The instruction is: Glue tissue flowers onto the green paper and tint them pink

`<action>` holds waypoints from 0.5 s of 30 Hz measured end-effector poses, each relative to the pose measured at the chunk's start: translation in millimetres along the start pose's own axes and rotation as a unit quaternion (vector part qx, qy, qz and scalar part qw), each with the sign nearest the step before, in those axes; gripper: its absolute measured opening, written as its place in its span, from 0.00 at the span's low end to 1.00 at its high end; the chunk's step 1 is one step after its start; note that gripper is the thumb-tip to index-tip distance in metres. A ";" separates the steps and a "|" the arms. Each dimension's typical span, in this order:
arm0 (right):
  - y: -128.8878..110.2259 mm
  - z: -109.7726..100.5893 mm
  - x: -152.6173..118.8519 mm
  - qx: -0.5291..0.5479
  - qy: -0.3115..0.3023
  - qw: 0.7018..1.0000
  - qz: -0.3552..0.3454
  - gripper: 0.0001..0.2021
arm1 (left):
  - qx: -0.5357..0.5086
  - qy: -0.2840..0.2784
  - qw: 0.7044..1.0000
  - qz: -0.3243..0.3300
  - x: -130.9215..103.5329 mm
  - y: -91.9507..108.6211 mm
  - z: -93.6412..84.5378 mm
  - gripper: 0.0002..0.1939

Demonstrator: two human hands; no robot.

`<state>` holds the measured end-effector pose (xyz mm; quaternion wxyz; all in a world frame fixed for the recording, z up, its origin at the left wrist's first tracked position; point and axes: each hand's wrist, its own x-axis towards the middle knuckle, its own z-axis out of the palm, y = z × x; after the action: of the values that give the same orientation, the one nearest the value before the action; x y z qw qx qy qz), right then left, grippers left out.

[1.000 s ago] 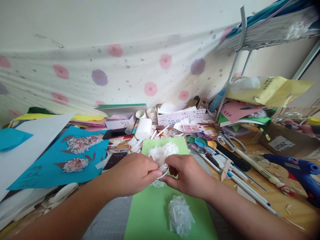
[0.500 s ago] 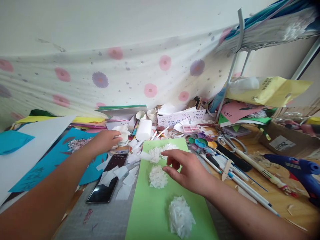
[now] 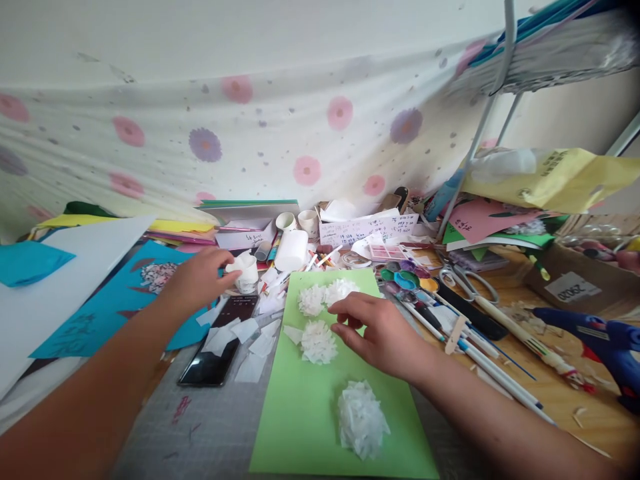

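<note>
At the left, my left hand (image 3: 203, 280) has its thumb and index finger pinched at the torn rim of a small white paper cup (image 3: 247, 275). My right hand (image 3: 377, 330) hovers over a green paper sheet (image 3: 285, 420), fingers bent, thumb apart from the index finger, with nothing visible between them. Near its fingertips are ruffled white paper flowers: one at the upper left (image 3: 312, 301), one at the upper right (image 3: 342, 289) and one below (image 3: 319, 342). A larger white flower (image 3: 362, 420) sits lower on the sheet. A loose paper scrap (image 3: 293, 333) lies beside the middle flower.
A black phone (image 3: 207, 367) under white paper pieces (image 3: 246, 329) lies left of the sheet. Blue paper (image 3: 100, 317) is farther left. To the right are brushes, scissors (image 3: 463, 280), a blue glue gun (image 3: 590, 327) and a cardboard box (image 3: 565, 283). Paint pots (image 3: 405, 280) stand behind.
The white cup by my left hand now shows more upright. The loose scrap lies lower, beside the middle flower. My right hand has barely moved over the sheet; the view has shifted slightly.
</note>
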<state>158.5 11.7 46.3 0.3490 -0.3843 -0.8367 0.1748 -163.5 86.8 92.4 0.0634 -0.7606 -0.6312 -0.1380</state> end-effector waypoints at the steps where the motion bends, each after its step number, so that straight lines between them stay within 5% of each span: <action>1: -0.4 -0.5 0.0 -0.008 -0.012 1.000 -0.010 0.07 | 0.023 0.015 1.000 -0.004 -10.5 2.3 -6.3 0.15; 4: -3.0 -0.6 0.4 -0.034 -0.050 0.998 -0.032 0.07 | 0.002 -0.148 0.989 -0.018 -41.3 5.4 -13.2 0.13; 7: -5.9 1.1 0.7 -0.051 -0.070 0.996 -0.035 0.07 | -0.029 -0.224 0.974 -0.008 -61.0 5.2 -1.1 0.15; 11: -6.1 0.8 1.9 -0.049 -0.075 0.996 -0.030 0.07 | -0.005 -0.212 0.977 0.020 -59.7 12.5 17.2 0.07; 15: -4.8 -6.3 4.4 -0.056 -0.064 0.996 -0.020 0.07 | 0.014 -0.133 0.990 0.037 -38.6 30.5 12.2 0.11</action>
<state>158.5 12.1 55.4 0.2760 -0.3744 -0.8733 0.1447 -138.5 47.7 72.0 -0.0053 -0.7942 -0.6071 -0.0244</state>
